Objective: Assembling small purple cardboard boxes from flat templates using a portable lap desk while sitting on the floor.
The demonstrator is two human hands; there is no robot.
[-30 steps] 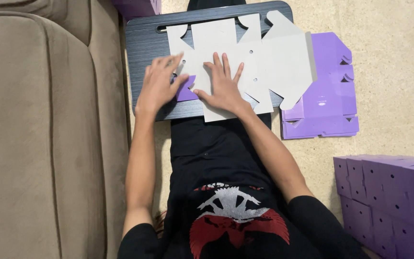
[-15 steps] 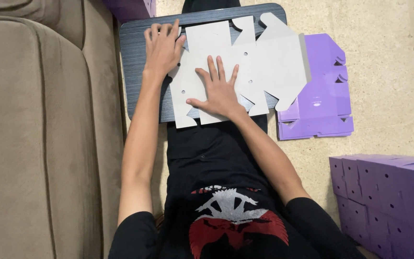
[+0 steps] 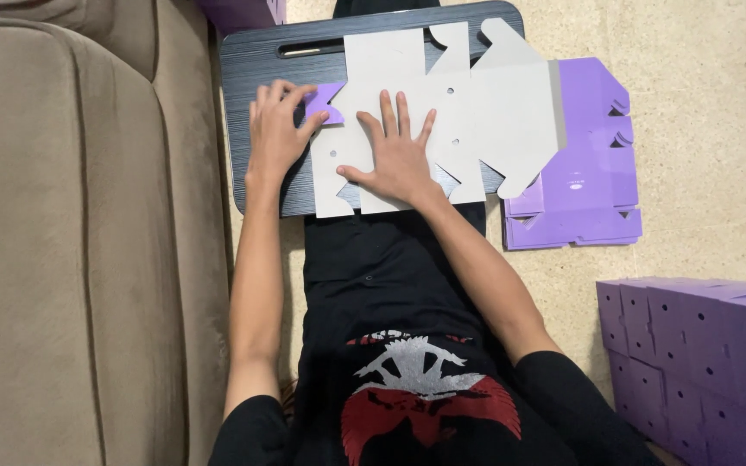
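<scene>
Nearest to us, our right hand (image 3: 399,155) lies flat with fingers spread on the grey card (image 3: 468,112), pressing it down near the near edge of the tray (image 3: 261,78). The card is a flat die-cut box blank, grey side up, covering most of the dark tray and reaching past its right edge. Our left hand (image 3: 274,138) rests on the tray's left part, fingers together, its fingertips pinching a small purple flap (image 3: 325,102) folded up at the card's left edge. Right of the tray, flat purple blanks (image 3: 584,190) lie on the floor (image 3: 701,129). A sofa (image 3: 71,242) stands along the left.
</scene>
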